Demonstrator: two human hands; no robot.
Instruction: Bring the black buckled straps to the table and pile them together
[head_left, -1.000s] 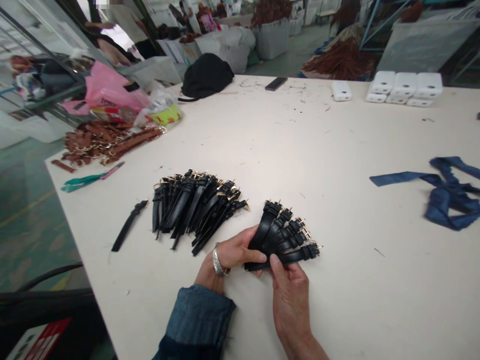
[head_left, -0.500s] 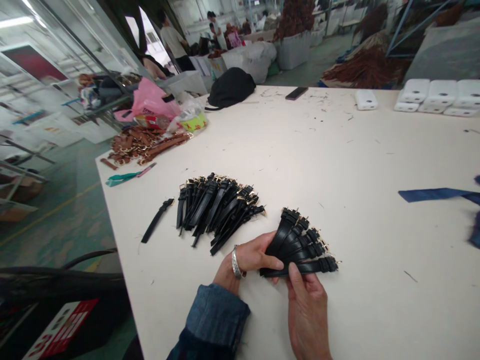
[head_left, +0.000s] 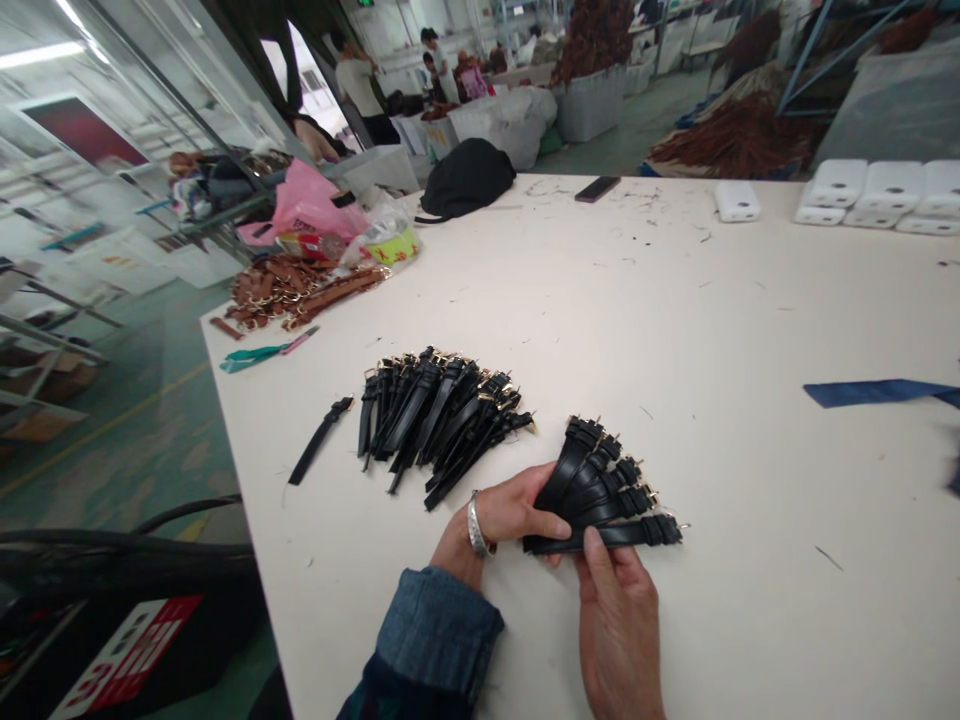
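My left hand, with a silver bangle at the wrist, pinches the lower ends of a fan of several black buckled straps. My right hand grips the same fan from below, thumb pressed on the lowest strap. The fan rests just above the white table. To the left lies a larger pile of black straps with gold buckles. One single black strap lies apart, further left.
Brown straps, teal scissors and a pink bag sit near the left edge. A black bag, a phone and white boxes lie at the back. Blue ribbon lies right. People stand beyond the table.
The view has swung left and up, so everything sits further right in frame. Both hands keep hold of the strap fan; the grip looks the same.
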